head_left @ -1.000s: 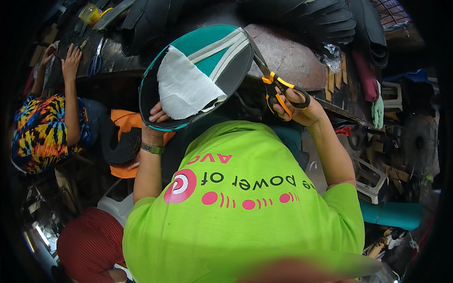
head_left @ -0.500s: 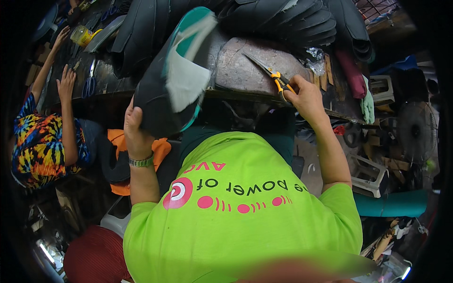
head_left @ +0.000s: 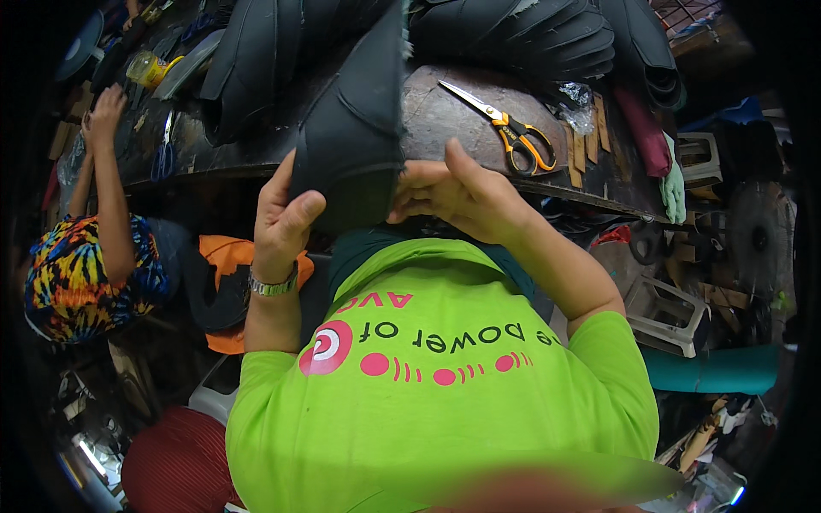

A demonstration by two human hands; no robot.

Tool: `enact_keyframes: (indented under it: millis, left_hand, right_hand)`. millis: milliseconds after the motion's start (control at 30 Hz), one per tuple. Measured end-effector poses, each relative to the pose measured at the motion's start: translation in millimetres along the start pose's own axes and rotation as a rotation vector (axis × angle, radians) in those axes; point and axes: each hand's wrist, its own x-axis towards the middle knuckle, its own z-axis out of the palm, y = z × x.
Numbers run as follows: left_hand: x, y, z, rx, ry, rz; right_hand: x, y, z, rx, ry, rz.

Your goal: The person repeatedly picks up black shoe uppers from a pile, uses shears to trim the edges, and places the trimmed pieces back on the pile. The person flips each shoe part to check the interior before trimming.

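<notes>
My left hand [head_left: 286, 214] grips the left edge of a black stitched panel [head_left: 355, 128], its thumb on the front. The panel stands upright above my lap, its plain dark side with curved seams showing; its back is hidden. At the panel's lower right edge is my right hand [head_left: 466, 192], thumb raised away and fingers apart, the fingertips partly behind the edge. A pair of scissors [head_left: 505, 128] with black and orange handles lies on a worn, rounded board [head_left: 428, 111], just beyond my right hand. Its blades point to the far left.
Stacked black panels [head_left: 513, 43] fill the table's far side. Blue-handled scissors [head_left: 164, 154] and a yellow-lidded jar [head_left: 147, 68] lie left. A co-worker's hands [head_left: 103, 115] are raised at far left. Wood strips [head_left: 590, 141], a maroon roll [head_left: 637, 128] and a fan [head_left: 759, 239] are right.
My right hand has let go of the scissors on the board and moved left to the panel. The panel has turned, hiding its white and teal back. The co-worker's hands have come together.
</notes>
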Motion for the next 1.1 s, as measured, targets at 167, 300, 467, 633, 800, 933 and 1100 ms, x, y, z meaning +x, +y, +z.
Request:
enact_keyframes:
  millis: [167, 300, 467, 633, 800, 933, 1100]
  left_hand:
    - [3.0, 21.1, 5.3, 0.462, -0.299, -0.048]
    - [7.6, 14.6, 10.4, 0.983, -0.44, 0.246]
    - [9.3, 5.6, 6.1, 1.178, -0.511, 0.262]
    - [24.7, 0.5, -7.4, 1.318, -0.606, 0.309]
    - [58.5, -12.9, -19.9, 1.438, -0.614, 0.451]
    - [84.2, -32.9, -32.0, 1.088, -0.348, 0.516]
    - [136.0, -77.8, -54.6, 0.009, 0.335, 0.28]
  right_hand:
    - [11.5, 2.1, 12.5, 0.149, 0.346, -0.049]
    - [21.3, -11.1, -13.6, 0.676, 0.079, -0.307]
    - [-9.4, -51.1, -54.5, 0.647, 0.04, -0.457]
    - [-24.5, -101.6, -56.0, -0.117, 0.502, -0.539]
    - [-21.4, -132.4, -45.4, -0.396, 0.47, -0.373]
    - [-11.8, -157.2, -44.2, -0.563, 0.467, -0.547]
    - [-1.3, -210.6, -54.6, -0.668, 0.677, -0.575]
